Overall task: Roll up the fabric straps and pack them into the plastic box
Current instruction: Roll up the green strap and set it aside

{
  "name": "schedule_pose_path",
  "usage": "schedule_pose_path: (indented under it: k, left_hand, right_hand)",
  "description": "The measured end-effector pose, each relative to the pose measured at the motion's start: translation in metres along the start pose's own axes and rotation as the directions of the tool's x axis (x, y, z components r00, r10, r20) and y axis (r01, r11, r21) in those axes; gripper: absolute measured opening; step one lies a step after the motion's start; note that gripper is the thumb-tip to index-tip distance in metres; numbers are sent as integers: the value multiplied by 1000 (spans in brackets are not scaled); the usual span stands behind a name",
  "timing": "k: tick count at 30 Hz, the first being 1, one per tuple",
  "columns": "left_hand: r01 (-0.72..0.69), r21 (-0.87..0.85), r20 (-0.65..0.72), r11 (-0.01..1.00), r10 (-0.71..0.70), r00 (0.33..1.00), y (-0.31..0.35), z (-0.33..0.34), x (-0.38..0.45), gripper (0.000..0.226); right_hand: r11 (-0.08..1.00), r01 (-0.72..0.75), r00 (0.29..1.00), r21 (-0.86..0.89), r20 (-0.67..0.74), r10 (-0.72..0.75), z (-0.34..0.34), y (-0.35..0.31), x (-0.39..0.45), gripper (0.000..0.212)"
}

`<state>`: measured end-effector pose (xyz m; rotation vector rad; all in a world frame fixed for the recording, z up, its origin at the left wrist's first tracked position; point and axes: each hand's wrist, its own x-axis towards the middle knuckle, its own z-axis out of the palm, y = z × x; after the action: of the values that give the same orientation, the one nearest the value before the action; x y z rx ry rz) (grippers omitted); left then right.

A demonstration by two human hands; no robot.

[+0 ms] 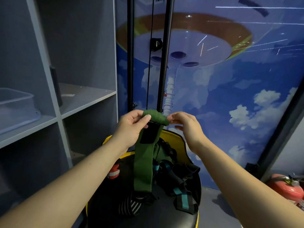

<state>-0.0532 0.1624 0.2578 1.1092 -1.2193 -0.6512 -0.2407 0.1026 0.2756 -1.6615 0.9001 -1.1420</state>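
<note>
A green fabric strap (144, 162) with a black patch near its top hangs down over a black and yellow chair seat (148, 218). Its top end is folded into a small roll held between both hands. My left hand (131, 125) pinches the roll's left end with thumb and fingers. My right hand (185, 124) pinches its right end with the fingertips. On the seat lie more straps: black with teal stripes (182, 193), black and white striped (130, 208), and a red and white one (113, 172). The clear plastic box (16, 106) stands on the shelf at the left.
Grey shelving (85, 102) fills the left side. Black poles (164, 55) rise behind the chair in front of a blue sky mural. A red fire extinguisher (286, 186) lies on the floor at the lower right.
</note>
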Motion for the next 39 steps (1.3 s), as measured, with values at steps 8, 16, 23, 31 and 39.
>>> schedule_pose_path:
  k: [8, 16, 23, 31, 39]
  left_hand:
    - [-346, 424, 81, 837, 346, 935, -18, 2, -9, 9]
    - [-455, 559, 152, 693, 454, 878, -27, 2, -13, 16]
    - [-445, 492, -74, 748, 545, 835, -24, -1, -19, 8]
    - [196, 30, 176, 980, -198, 964, -28, -5, 11, 28]
    - [246, 60, 343, 967, -251, 905, -33, -6, 17, 21]
  right_hand:
    - [978, -207, 973, -8, 97, 207, -4, 1, 7, 27]
    - [953, -185, 973, 239, 178, 144, -3, 14, 10, 10]
    - [983, -92, 976, 161, 210, 57, -14, 15, 15, 15]
    - [990, -14, 925, 140, 379, -40, -14, 17, 18, 15]
    - [999, 29, 881, 24, 472, -37, -20, 12, 28, 10]
